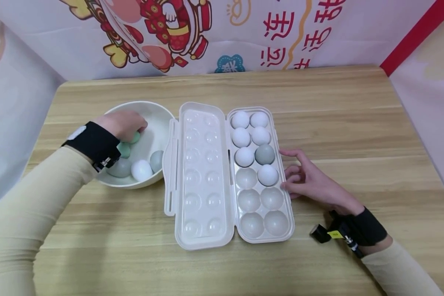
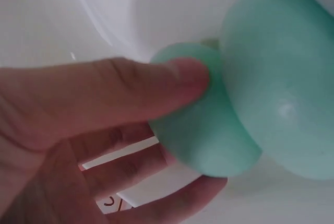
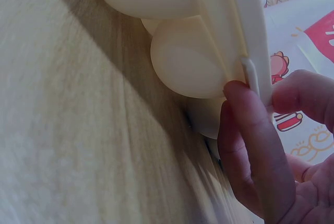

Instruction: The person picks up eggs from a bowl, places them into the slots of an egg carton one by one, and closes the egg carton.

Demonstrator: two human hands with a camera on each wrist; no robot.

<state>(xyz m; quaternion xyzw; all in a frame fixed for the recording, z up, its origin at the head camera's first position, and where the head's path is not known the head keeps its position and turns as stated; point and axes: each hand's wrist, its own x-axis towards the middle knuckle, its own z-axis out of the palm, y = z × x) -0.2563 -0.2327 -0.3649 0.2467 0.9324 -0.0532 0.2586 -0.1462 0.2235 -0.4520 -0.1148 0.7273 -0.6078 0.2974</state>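
Pinching a smooth, light green egg (image 2: 209,135) inside a round white bowl (image 1: 155,131).
The egg is held low in the bowl by the left hand (image 1: 123,123), with thumb and bent fingers open only as wide as the egg. Another light green egg (image 2: 282,88) is seen close beside it, so a soft grip and a slow, straight lift are best used. The edge of the long white plastic egg box (image 1: 249,200), beside the bowl, is held by the right hand (image 1: 307,179) between thumb and fingers. It should be steadied gently, so the white eggs (image 1: 241,137) are not shaken.
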